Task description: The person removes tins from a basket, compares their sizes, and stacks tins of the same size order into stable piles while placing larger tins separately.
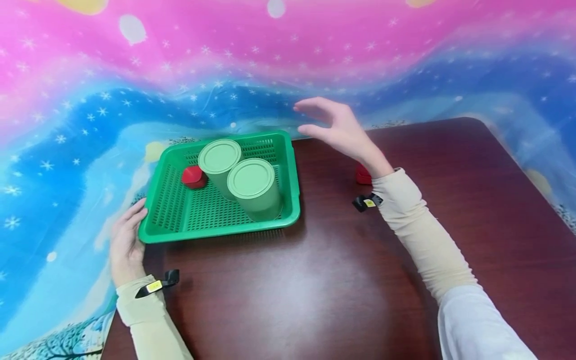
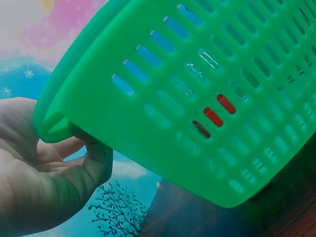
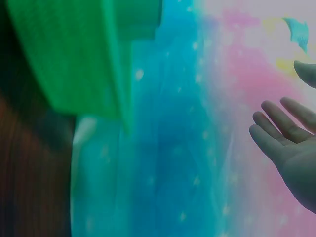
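Note:
A green plastic basket [image 1: 177, 235] with slotted walls holds two pale green cylindrical cans [image 1: 251, 179] and a small red object [image 1: 194, 177]. At the basket's left end, my left hand [image 1: 127, 245] grips the rim. In the left wrist view, the same hand [image 2: 54, 173] has its thumb bent under the rim's edge, and red shows through the slots. Off the basket's right far corner, my right hand [image 1: 339, 127] is raised with nothing in it. Its fingers [image 3: 276, 140] are spread and gently bent in the right wrist view.
Another red object [image 1: 363, 175] lies on the dark wooden table [image 1: 292, 300], partly hidden behind my right wrist. A pink and blue patterned cloth [image 1: 216, 75] hangs along the back and left. Black wrist straps [image 1: 157, 285] sit on both sleeves.

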The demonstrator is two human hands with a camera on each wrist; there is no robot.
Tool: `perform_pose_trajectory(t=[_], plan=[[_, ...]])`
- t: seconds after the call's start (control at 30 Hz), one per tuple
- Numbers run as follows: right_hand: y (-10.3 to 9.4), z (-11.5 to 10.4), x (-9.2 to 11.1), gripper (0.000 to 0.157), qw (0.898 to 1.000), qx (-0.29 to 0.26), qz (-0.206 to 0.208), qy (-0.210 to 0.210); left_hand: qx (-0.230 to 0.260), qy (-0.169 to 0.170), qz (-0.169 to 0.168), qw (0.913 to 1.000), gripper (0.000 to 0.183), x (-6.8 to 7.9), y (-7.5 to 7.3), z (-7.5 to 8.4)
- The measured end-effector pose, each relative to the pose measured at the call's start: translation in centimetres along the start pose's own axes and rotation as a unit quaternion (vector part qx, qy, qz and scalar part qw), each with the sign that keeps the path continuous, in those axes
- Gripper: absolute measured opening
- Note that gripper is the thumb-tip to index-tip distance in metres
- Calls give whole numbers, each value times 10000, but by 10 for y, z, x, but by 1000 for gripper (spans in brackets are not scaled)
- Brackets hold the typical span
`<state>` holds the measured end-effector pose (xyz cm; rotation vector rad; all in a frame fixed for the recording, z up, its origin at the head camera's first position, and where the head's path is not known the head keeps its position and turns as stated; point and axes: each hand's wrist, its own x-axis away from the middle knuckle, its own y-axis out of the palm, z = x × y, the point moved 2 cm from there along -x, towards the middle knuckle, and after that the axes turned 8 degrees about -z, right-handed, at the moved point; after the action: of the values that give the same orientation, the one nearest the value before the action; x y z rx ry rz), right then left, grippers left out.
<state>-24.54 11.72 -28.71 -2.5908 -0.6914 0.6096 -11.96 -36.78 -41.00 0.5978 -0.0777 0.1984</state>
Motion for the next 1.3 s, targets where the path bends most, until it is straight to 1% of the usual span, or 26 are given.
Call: perform_pose_trajectory(t=[0.1,0.2,0.33,0.4,0.53,0.67,0.73,0.97,1.13,1.2,1.3], plan=[[14,-11,-13,50,9996,-137,-142,-177,-63,-33,6,10000,26,1,2,-1],[28,-22,-24,50,9985,-252,-279,-407,-68,21,48,10000,26,0,6,-3],[47,-35,-36,49,9951,-474,-464,-733,-38,112,49,9999,26,-4,12,-8],[56,-40,-42,49,9931,-576,-536,-865,-127,111,81,9998,25,-5,15,-10],[73,-49,-53,47,9905,-662,-632,-1026,-272,60,99,9996,24,-7,18,-13],[93,-57,-63,46,9895,-665,-723,-1058,-222,3,43,9997,25,-7,19,-15],[104,-62,-69,47,9900,-625,-784,-997,-212,1,57,9998,25,-6,19,-15],[141,-81,-86,52,9914,-396,-1188,-388,-214,-12,75,9997,25,-6,20,-14],[168,-85,-96,54,9900,-399,-1345,-174,-139,-6,56,9999,24,-5,21,-15],[180,-85,-100,55,9897,-439,-1363,-68,-243,-41,163,9996,24,-5,21,-15],[195,-83,-106,54,9896,-407,-1373,99,-607,-120,328,9975,27,-4,23,-14]])
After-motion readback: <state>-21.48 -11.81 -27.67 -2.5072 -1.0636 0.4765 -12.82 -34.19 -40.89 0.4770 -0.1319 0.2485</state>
